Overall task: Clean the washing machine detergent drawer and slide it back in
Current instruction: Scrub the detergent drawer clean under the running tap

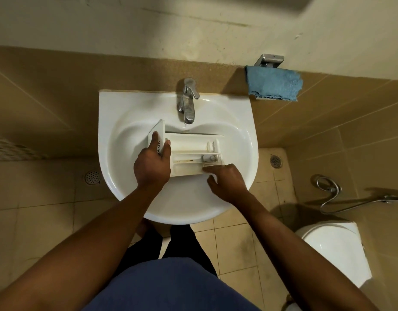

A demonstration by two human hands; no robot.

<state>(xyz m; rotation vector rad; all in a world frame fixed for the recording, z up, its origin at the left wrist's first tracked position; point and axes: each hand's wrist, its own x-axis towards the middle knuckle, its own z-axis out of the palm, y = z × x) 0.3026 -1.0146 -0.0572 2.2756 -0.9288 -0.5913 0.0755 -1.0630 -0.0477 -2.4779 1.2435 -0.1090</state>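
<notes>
Both hands are on the detergent drawer (193, 149), which lies open side up in the bowl of the wash basin (108, 153), just nearer than the tap (188, 99) at the basin's far edge. Its long axis runs left to right across the bowl, front panel (156, 131) at the left end.

My left hand (152, 167) grips that panel, fingers over its outer face and thumb curled onto the inner side. My right hand (227, 182) sits at the drawer's near right corner, forefinger laid straight along the nearest compartment's rim and thumb against the near wall. I cannot tell whether that is a pinch or only a touch.

Brown residue (184, 160) shows in the middle compartment, so I judge the cleaning unfinished. The spout is over the drawer's far wall, left of centre, so the left hand is better placed to tilt the compartments under it. A blue cloth (274, 84) hangs on the wall beyond the basin's far right corner, nearer my right hand.
</notes>
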